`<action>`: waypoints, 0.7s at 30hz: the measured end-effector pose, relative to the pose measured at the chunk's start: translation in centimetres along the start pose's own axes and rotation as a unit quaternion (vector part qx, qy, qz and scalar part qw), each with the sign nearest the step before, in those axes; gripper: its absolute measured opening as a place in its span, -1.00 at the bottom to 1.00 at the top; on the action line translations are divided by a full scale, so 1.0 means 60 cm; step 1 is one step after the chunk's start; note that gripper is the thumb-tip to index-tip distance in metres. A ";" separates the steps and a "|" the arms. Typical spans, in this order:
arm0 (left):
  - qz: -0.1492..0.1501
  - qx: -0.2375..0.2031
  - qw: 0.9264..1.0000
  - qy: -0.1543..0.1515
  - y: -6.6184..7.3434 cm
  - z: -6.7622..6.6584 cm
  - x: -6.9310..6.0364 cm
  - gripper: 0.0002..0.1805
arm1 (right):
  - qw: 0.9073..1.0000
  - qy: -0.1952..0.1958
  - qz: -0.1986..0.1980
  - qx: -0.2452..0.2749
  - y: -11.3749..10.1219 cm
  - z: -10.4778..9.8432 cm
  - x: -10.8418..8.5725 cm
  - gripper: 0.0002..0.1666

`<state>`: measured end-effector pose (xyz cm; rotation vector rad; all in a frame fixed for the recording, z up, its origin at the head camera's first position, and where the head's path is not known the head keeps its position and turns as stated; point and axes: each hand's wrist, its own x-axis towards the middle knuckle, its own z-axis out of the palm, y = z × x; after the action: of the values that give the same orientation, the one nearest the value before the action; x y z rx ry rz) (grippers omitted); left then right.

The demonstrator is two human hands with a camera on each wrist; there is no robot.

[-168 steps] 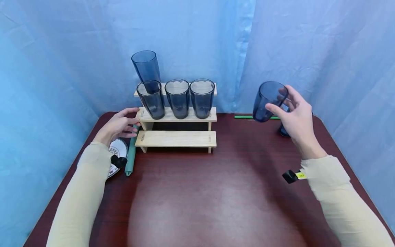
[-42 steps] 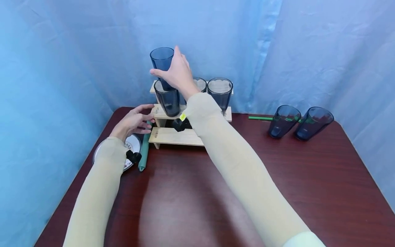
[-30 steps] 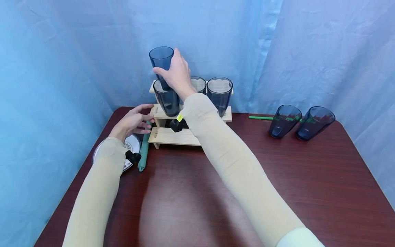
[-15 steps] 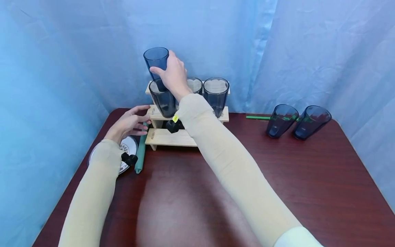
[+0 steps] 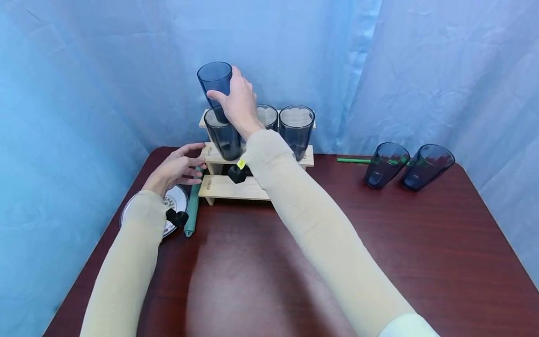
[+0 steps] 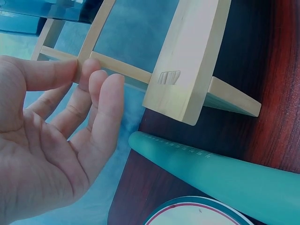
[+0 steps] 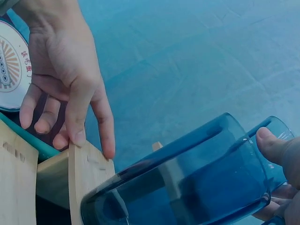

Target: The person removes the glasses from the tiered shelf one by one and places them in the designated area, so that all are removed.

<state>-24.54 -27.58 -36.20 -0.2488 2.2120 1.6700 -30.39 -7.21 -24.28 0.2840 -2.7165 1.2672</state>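
A three-tier wooden rack [image 5: 227, 187] stands at the back left of the table. My left hand [image 5: 174, 168] pinches the left end of its middle shelf [image 7: 93, 171], with thumb and index finger at the two edges. On the top shelf's left end is a blue drinking glass [image 5: 212, 86], upright. My right hand [image 5: 240, 100] grips it from the right, thumb in front and fingers mostly hidden behind. Three similar glasses stand along the middle shelf; the left one [image 5: 225, 140] and right one [image 5: 296, 133] show well, while my wrist partly covers the middle one [image 5: 267, 114].
Two more blue glasses, a nearer one [image 5: 385, 166] and a farther-right one [image 5: 427, 167], stand at the back right. Behind them lies a green stick [image 5: 353, 160]. A teal roll [image 5: 192, 210] and a round white printed plate [image 5: 177, 199] lie left of the rack.
Several seconds ago my right hand held a glass above the table's right; that glass now stands there and the hand grips the top-shelf glass. In the last second little has moved.
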 end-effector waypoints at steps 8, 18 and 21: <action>0.004 0.006 1.000 -0.004 0.006 -0.002 0.003 -0.34 | 0.992 0.068 -0.063 0.086 -0.007 -0.051 -0.007 0.03; 0.008 0.022 1.000 -0.010 0.004 -0.017 0.009 -0.31 | 0.946 0.088 -0.101 0.296 -0.017 -0.171 -0.072 -0.19; 0.007 0.025 1.000 -0.007 0.004 -0.026 0.008 -0.30 | 0.939 0.104 -0.120 0.306 -0.009 -0.202 -0.095 -0.19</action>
<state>-25.35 -28.95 -35.81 -0.2083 2.2470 1.6160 -24.28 2.41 -17.27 0.4889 -1.9770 1.9009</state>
